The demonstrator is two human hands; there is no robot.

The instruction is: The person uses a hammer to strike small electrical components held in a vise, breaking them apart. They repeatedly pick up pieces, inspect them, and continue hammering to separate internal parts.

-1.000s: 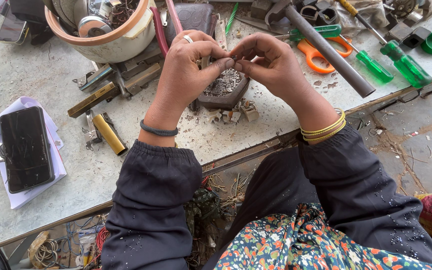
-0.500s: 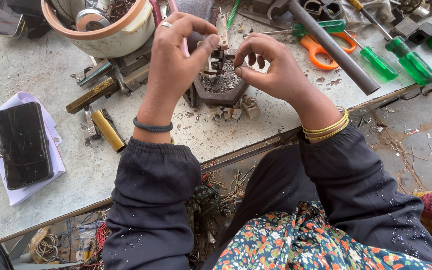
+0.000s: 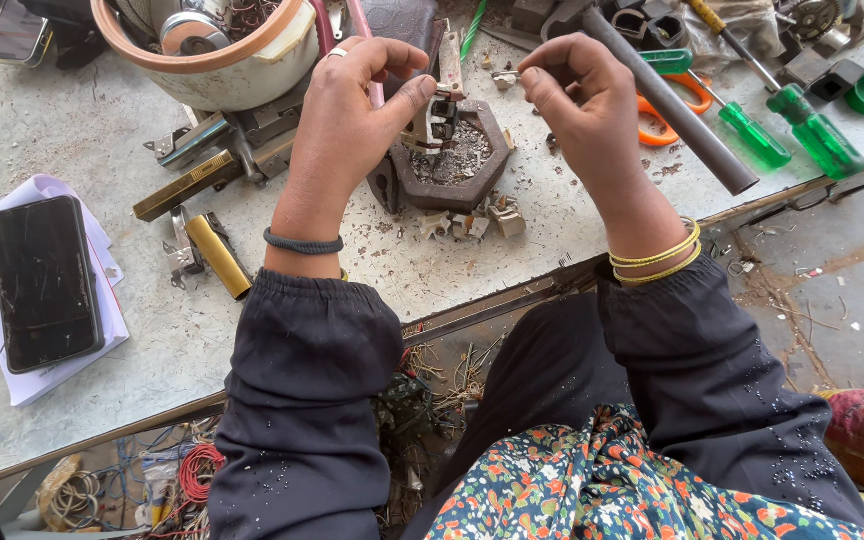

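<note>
Dusty grey stone makes up the worktable [image 3: 72, 420] I see from the head camera. My left hand [image 3: 352, 110] is curled, thumb and fingers pinched on a small white and metal part [image 3: 439, 115] held upright over a dark six-sided tray [image 3: 487, 170]. My right hand [image 3: 587, 95] is loosely closed just to the right of it, fingertips [image 3: 532, 85] pinched together on something too small to make out. The tray sits near the table's front edge and holds grey filings; small pale blocks [image 3: 472, 222] lie just before it. A black phone [image 3: 44, 282] rests on white paper at the left, a bowl [image 3: 207, 50] stands at the back, and green screwdrivers [image 3: 797, 130] and a grey pipe [image 3: 672, 100] lie at the right. The part looks pale with dark metal pieces, a thin strip rising from its top.
</note>
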